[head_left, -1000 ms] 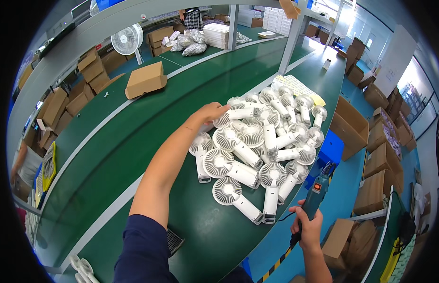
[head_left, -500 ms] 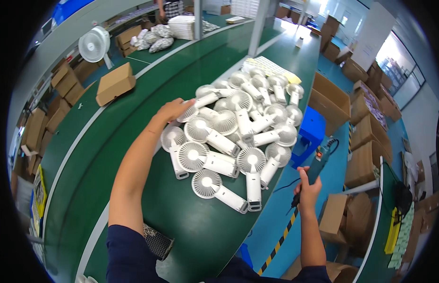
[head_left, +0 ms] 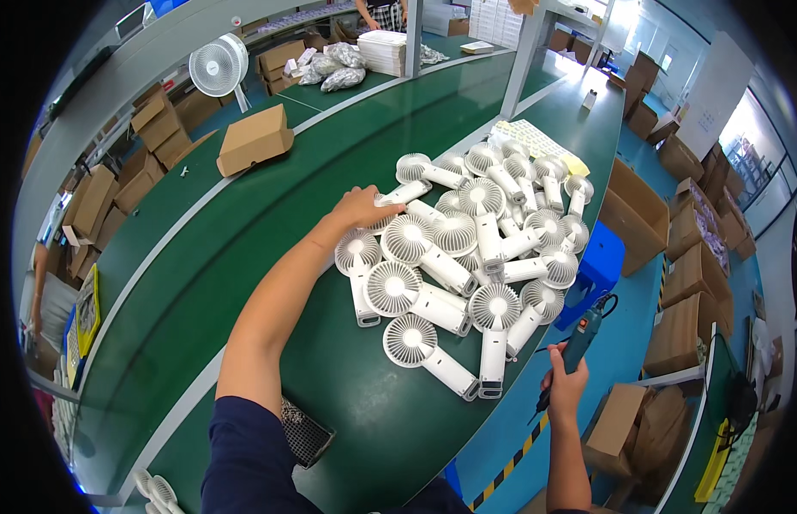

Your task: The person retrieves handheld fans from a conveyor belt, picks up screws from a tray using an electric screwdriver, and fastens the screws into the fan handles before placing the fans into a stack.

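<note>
Head view: your left hand (head_left: 362,208) curled on a white handheld fan (head_left: 404,194) at the pile's (head_left: 467,248) far-left edge;
Right hand (head_left: 566,390): fist around blue screwdriver (head_left: 582,330) off the green table's (head_left: 244,257) right edge;
Progress: whole heap apparently left.

This was a factory assembly and packing floor. A long green-topped desk (head_left: 244,257) ran through the room like a production line, with white dividing strips along its length, and a heap of identical white plastic handheld fans (head_left: 467,248) lay piled on it. Brown cardboard cartons (head_left: 254,137) sat on the line and stood stacked along both sides, some flattened, some open. Stacks of white sheets (head_left: 390,51) and clear plastic bags (head_left: 334,68) waited further up the line, beside a white standing fan (head_left: 217,67). The floor was painted blue (head_left: 621,343) with yellow-and-black hazard striping (head_left: 501,471), and a blue plastic stool (head_left: 594,270) stood at the desk's edge.
</note>
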The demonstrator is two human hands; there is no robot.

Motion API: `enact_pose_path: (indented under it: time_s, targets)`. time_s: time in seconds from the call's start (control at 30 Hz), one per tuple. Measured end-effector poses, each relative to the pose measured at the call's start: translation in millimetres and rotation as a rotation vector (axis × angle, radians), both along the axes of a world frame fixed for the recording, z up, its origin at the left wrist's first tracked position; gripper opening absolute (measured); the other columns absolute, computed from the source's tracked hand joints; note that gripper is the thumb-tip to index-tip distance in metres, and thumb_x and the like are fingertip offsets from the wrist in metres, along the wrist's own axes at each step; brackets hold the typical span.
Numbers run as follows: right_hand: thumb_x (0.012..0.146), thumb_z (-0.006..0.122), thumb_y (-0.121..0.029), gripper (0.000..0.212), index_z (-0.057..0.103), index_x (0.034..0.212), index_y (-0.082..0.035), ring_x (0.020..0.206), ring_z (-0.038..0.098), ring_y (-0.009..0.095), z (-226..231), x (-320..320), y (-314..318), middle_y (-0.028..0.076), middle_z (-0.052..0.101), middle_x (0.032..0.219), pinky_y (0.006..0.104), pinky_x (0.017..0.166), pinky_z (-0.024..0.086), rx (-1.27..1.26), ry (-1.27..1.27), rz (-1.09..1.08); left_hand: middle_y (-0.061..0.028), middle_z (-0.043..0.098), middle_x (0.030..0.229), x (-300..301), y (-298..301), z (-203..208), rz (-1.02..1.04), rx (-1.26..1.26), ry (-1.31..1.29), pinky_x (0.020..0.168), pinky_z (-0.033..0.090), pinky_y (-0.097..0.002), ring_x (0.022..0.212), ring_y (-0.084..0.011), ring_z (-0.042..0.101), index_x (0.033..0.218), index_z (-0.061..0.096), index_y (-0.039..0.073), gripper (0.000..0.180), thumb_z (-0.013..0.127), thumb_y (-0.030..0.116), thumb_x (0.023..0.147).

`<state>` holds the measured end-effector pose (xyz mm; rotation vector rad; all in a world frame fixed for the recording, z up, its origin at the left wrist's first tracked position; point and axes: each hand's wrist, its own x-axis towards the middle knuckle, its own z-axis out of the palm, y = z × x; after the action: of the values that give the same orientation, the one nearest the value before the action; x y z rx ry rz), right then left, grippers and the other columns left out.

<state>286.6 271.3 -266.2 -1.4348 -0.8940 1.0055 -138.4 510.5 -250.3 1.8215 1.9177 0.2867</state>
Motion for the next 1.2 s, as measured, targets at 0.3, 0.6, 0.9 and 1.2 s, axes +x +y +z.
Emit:
enact_pose_path:
  time_s: [0.3, 0.6, 0.9, 1.2]
  targets:
    - [0.092, 0.061, -0.011, 0.018, 0.052, 0.104, -0.002, 0.042, 0.045, 0.008, -3.0, -0.6, 1.3, 0.011, 0.065, 0.099, 0.0243, 0.038, 0.038, -0.013, -0.001, -0.008, -0.0227, 0.049, 0.134, 13.8, 6.6, 12.5, 0.193, 0.075, 0.01, 0.101, 0.042, -0.0473, 0.124, -0.0355, 0.05, 0.136, 0.049, 0.01, 0.086, 0.038, 0.077, 0.083]
    - [0.092, 0.057, -0.006, 0.021, 0.047, 0.11, 0.001, 0.041, 0.043, 0.009, 39.9, -21.2, -22.0, 0.016, 0.061, 0.102, 0.0257, 0.038, 0.04, 0.109, 0.156, 0.0, -0.0234, 0.045, 0.14, -8.0, 81.9, -21.7, 0.214, 0.284, -0.319, 0.104, 0.04, -0.0422, 0.128, -0.037, 0.047, 0.144, 0.035, 0.007, 0.083, 0.07, 0.046, 0.08]
    - [0.095, 0.052, -0.004, 0.028, 0.046, 0.122, 0.002, 0.05, 0.047, 0.012, 43.2, -26.9, -35.5, 0.015, 0.061, 0.103, 0.0262, 0.045, 0.043, 0.11, 0.163, 0.231, -0.0187, 0.016, 0.157, 26.9, 153.1, -9.6, -0.302, 0.16, -0.113, 0.114, 0.028, -0.0403, 0.144, -0.0346, 0.022, 0.148, 0.033, 0.026, 0.091, 0.07, 0.0, 0.069]
    - [0.089, 0.055, -0.006, 0.024, 0.045, 0.11, 0.0, 0.04, 0.043, 0.01, 31.2, -24.8, -24.5, 0.015, 0.058, 0.096, 0.0263, 0.036, 0.039, -0.013, 0.278, 0.019, -0.0228, 0.045, 0.121, 13.2, 142.6, 43.0, -0.295, 0.377, 0.045, 0.099, 0.041, -0.0403, 0.114, -0.035, 0.046, 0.129, 0.047, 0.019, 0.072, 0.081, 0.036, 0.068]
